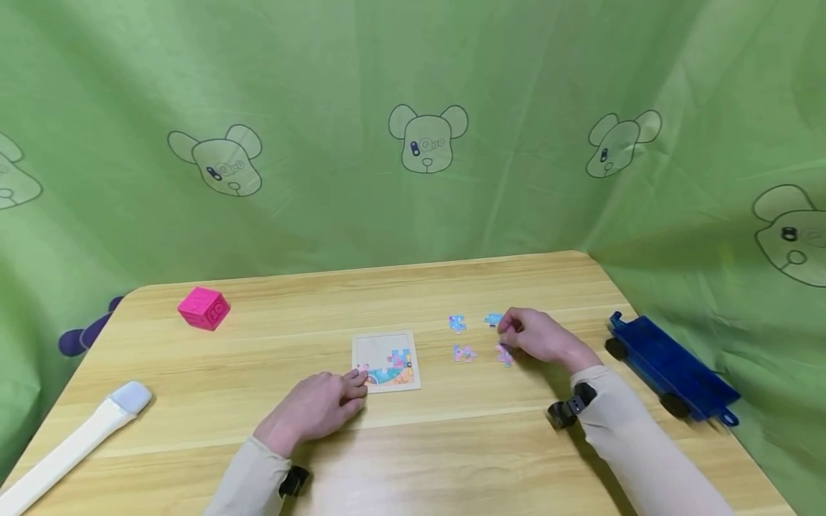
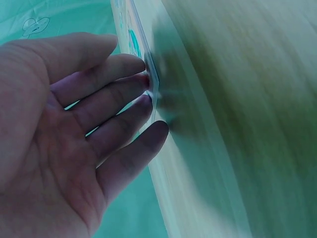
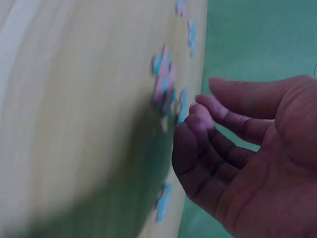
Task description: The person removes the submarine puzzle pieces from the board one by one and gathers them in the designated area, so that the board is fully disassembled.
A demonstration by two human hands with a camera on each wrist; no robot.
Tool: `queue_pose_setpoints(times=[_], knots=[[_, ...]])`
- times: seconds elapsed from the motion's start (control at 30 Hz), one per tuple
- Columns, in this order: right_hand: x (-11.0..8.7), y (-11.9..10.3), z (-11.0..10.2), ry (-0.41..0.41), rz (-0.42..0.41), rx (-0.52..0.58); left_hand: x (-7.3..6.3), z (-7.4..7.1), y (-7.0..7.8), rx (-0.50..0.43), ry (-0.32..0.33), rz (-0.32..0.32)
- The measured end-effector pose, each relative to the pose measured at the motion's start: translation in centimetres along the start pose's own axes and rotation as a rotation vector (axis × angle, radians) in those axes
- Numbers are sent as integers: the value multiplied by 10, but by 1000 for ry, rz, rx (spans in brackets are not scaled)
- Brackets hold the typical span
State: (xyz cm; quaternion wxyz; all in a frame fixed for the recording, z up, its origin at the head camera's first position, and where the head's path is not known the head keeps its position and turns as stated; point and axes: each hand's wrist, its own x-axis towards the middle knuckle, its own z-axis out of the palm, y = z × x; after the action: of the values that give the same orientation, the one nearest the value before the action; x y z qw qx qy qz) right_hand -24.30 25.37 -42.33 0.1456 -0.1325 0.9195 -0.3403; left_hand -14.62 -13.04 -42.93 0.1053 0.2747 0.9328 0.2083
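Note:
A square wooden jigsaw tray (image 1: 385,335) lies on the table, partly filled with picture pieces along its bottom and right side. My left hand (image 1: 323,403) rests its fingertips on the tray's lower left corner, fingers extended. To the right of the tray lie loose jigsaw pieces: a blue one (image 1: 457,324), a pink one (image 1: 464,353), another blue one (image 1: 493,319) and a pink-blue one (image 1: 505,355). My right hand (image 1: 535,335) hovers over the two rightmost pieces. In the right wrist view its fingers (image 3: 185,148) are loosely bent, with nothing visible between them and the thumb.
A pink block (image 1: 203,309) sits at the back left. A white-handled, brush-like tool (image 1: 84,441) lies at the front left. On the right edge stands a blue toy wagon (image 1: 671,369) with black wheels. Green curtains (image 1: 323,143) enclose the table's back and sides.

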Motion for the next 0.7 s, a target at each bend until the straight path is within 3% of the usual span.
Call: queue_pose_setpoints(times=[0.37,0.5,0.7], knots=[[13,-46,24,-57,-186,-33,2,1,1,50,66,64],[20,-61,37,-102,-219,-12,2,1,2,70,79,79],[30,-82,59,-136,-280,-62,3,1,4,124,81,90]])
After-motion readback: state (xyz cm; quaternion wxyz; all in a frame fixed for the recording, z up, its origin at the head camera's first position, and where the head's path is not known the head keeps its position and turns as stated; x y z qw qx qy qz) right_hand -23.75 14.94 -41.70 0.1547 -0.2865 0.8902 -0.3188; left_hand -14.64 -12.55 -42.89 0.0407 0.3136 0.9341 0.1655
